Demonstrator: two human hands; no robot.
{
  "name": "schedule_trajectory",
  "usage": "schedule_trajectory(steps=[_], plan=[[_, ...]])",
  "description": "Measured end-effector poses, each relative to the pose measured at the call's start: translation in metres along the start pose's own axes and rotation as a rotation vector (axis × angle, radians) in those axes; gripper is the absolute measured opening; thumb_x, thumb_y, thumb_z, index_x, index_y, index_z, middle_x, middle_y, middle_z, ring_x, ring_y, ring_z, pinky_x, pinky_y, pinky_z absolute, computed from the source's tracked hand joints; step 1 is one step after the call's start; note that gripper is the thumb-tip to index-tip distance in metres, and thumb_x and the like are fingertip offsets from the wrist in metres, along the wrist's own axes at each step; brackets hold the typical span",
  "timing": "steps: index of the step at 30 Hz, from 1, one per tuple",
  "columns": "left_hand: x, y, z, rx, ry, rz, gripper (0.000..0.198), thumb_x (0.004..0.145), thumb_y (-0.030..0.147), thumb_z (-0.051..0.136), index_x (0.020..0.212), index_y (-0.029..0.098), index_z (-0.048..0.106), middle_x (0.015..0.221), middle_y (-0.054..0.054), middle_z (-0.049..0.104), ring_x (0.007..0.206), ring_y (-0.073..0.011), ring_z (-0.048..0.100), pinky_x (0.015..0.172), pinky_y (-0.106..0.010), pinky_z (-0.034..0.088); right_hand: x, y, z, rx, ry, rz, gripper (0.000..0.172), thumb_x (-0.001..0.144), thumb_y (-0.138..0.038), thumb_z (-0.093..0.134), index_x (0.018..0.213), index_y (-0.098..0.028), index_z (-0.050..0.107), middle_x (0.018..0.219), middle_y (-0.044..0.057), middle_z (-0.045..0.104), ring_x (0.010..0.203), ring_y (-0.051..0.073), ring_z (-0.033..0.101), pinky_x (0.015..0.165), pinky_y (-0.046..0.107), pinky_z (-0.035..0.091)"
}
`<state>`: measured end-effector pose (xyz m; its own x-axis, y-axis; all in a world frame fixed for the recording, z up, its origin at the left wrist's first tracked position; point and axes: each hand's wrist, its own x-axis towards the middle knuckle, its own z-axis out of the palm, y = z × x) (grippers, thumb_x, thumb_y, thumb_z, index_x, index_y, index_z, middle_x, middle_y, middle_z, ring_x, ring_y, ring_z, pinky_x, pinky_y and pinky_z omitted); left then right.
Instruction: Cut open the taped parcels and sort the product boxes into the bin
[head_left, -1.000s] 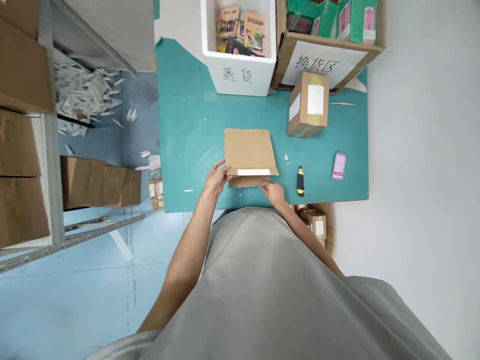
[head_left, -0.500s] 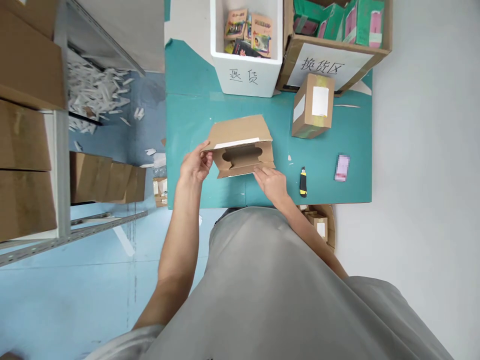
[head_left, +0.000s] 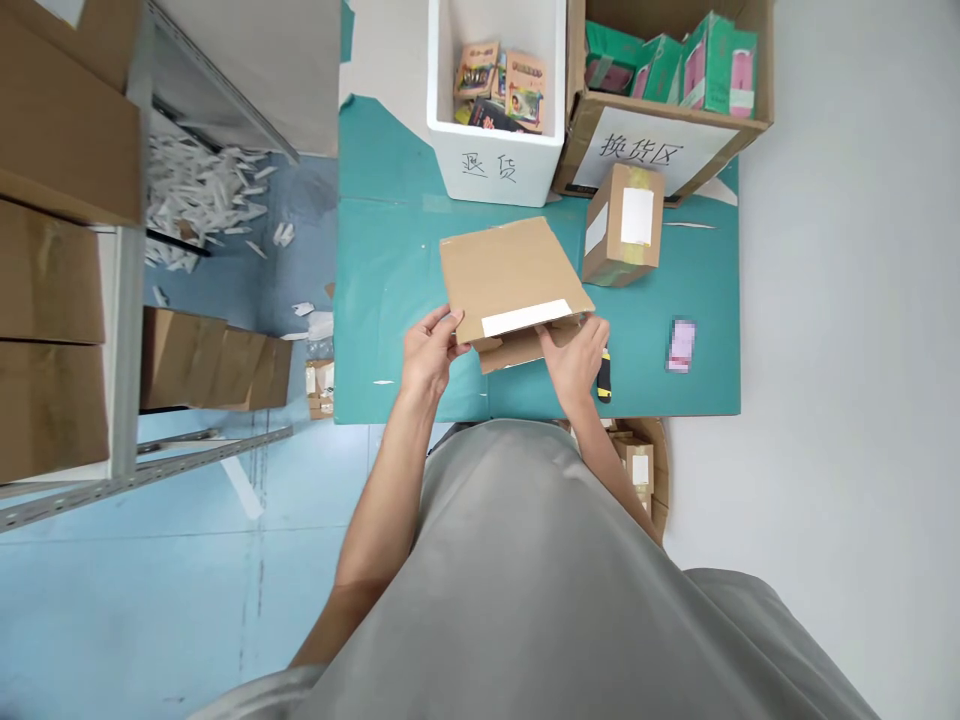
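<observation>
A: What are we gripping with our 2 hands?

B: We have a shallow box (head_left: 514, 272) of smooth brown cardboard, its broad panel tilted, a white strip (head_left: 526, 317) along the near edge and a dark gap beneath.

A: Where does it lie against our fingers?

B: Between our hands, over the green table (head_left: 390, 300); we cannot tell whether it touches. Our left hand (head_left: 429, 352) pinches the near left corner, thumb on top. Our right hand (head_left: 577, 358) holds the near right corner, thumb at the gap, other fingers curled at the end.

A: What else do we see close by?

B: A black-and-yellow knife (head_left: 604, 380), partly hidden just beside our right hand, and a squarish taped carton (head_left: 616, 230) farther back.
</observation>
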<state>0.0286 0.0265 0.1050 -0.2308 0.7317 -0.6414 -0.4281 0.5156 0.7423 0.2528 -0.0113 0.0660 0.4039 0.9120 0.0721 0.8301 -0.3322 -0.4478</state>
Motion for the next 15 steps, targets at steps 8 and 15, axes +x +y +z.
schedule_trajectory(steps=[8,15], plan=[[-0.007,-0.004,-0.004,0.142,-0.046,0.033,0.034,0.094,0.036,0.092,0.121,0.017,0.083,0.083,-0.001,0.071,0.062,-0.0117,0.063,0.064,-0.025,0.056,0.017,0.021,-0.004,0.062,-0.169,0.064,0.044,0.103,-0.03,0.057,0.136,-0.009,0.076,0.134,0.028,0.079,0.121,0.042,0.077,0.104,0.05,0.058],[-0.001,-0.043,-0.015,0.655,-0.026,0.489,0.057,0.089,0.026,0.084,0.146,0.024,0.079,0.13,-0.011,0.068,0.127,-0.0279,0.068,0.114,-0.04,0.056,0.009,0.038,-0.014,0.141,-0.168,0.028,0.045,0.107,-0.027,0.045,0.127,-0.01,0.082,0.098,0.018,0.085,0.086,0.031,0.077,0.084,0.036,0.056]])
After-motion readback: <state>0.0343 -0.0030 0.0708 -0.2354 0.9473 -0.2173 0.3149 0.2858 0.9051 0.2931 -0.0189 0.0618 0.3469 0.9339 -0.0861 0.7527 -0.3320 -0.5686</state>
